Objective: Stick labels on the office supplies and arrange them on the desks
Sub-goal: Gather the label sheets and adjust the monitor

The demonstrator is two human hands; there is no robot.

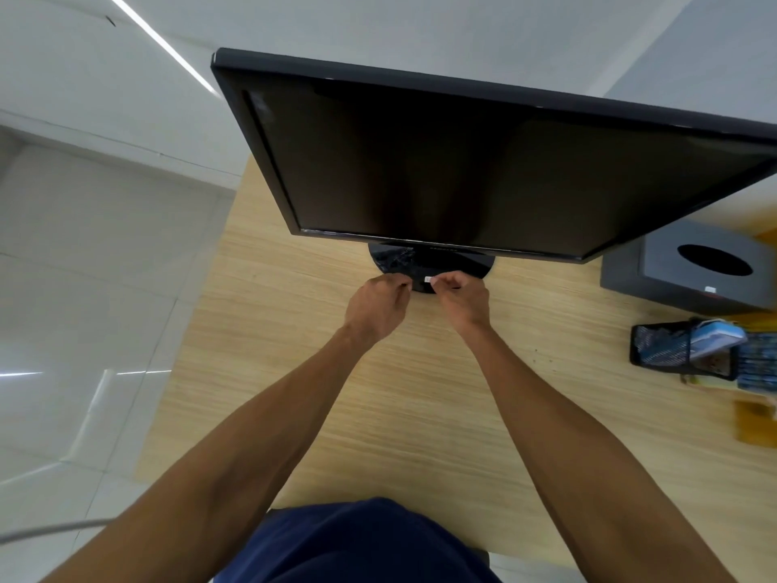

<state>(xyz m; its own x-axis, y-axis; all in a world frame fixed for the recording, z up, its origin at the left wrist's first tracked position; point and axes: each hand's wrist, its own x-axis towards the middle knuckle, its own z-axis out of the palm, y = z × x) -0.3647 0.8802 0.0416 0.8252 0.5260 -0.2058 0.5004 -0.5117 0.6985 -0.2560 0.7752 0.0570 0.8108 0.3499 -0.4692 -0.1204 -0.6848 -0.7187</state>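
Note:
A black monitor [483,162] with a dark screen stands on a round black base [391,258] on the wooden desk [378,393]. Both my hands reach to the front edge of that base. My right hand [462,300] pinches a small white label [428,279] between thumb and fingertip, just over the base. My left hand [378,305] has its fingers curled, with the fingertips at the base right beside the label; what it holds, if anything, is too small to tell.
A grey box with an oval hole in its top [693,271] sits at the right, a small white label on its near edge. In front of it stands a black mesh holder [672,351] with supplies. The desk's left edge drops to white floor tiles [84,288].

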